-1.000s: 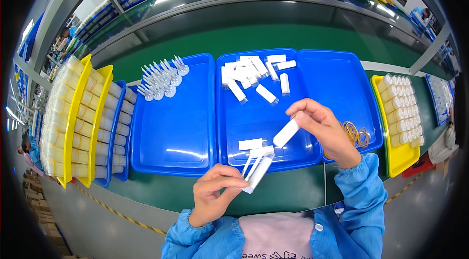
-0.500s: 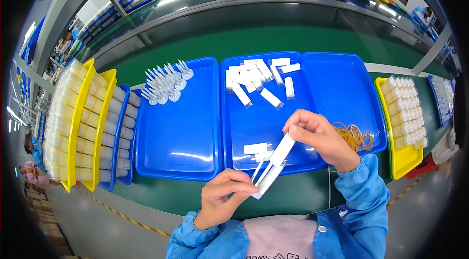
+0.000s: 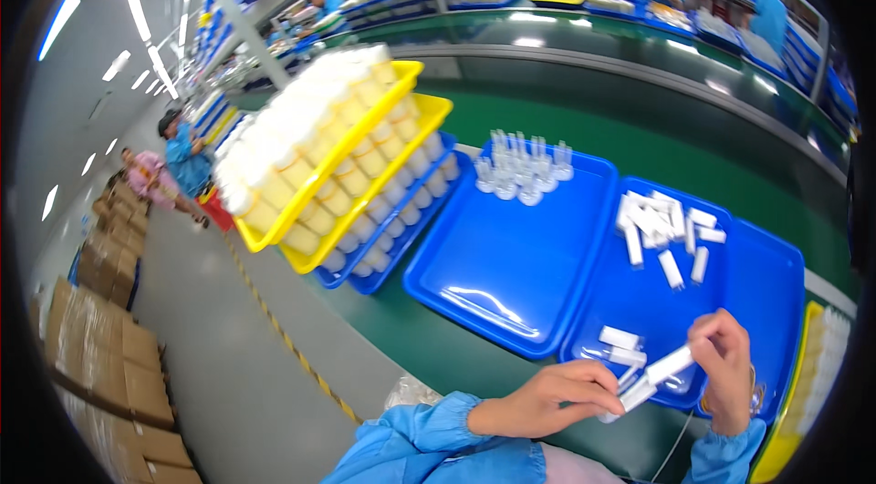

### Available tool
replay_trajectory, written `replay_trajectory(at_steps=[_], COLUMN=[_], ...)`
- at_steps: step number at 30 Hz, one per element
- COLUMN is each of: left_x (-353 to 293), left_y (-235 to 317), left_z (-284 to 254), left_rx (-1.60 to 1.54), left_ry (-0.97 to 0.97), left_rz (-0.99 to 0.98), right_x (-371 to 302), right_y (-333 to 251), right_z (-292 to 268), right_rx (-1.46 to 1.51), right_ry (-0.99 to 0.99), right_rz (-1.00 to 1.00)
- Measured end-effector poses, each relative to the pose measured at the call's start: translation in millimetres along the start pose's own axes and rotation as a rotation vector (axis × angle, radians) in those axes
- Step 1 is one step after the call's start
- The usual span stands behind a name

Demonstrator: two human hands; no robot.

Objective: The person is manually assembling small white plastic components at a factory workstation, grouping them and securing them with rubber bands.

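Note:
Both my hands are on a white rectangular tube (image 3: pixel 671 365) held at a slant over the near edge of the middle blue tray (image 3: pixel 630 297). My left hand (image 3: pixel 568 395) pinches its lower end, and a thin white piece runs beside the tube close to those fingers. At the upper end, the fingers and thumb of my right hand (image 3: pixel 724 361) are closed round it. Two more white tubes (image 3: pixel 620 338) lie in the tray near my left hand. A heap of loose white tubes (image 3: pixel 652 219) occupies the tray's far end.
Clear, upright pointed pieces (image 3: pixel 525 174) stand in the left blue tray (image 3: pixel 497 265). Rubber bands (image 3: pixel 756 393) sit in the right blue tray (image 3: pixel 766 301). Stacked trays of bottles (image 3: pixel 347 183) rise at left; cardboard boxes (image 3: pixel 100 338) are on the floor. People work across the bench.
The view has swung toward the left, so the trays and my hands appear farther right and tilted. Both hands still hold the tube.

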State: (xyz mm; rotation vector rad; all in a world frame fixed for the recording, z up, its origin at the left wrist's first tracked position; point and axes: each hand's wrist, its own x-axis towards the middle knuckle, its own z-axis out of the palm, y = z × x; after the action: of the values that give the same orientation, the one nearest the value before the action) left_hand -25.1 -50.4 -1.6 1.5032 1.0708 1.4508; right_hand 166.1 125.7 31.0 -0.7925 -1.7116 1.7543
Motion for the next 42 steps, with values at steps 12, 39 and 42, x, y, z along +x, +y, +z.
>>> replay_trajectory(at_steps=[12, 39, 42], left_x=[-6, -23, -12], left_y=[2, -19, -18], left_z=[8, 1, -9], left_rx=[-0.080, -0.028, -0.218], left_ry=[0.050, 0.442, 0.638], left_rz=[0.103, -0.095, -0.131], right_x=[-6, 2, 20], right_y=[-12, -5, 19], right_z=[6, 44, 32], right_rx=[-0.120, -0.157, -0.389], right_ry=[-0.019, -0.134, -0.073], right_rz=[-0.065, -0.168, -0.253])
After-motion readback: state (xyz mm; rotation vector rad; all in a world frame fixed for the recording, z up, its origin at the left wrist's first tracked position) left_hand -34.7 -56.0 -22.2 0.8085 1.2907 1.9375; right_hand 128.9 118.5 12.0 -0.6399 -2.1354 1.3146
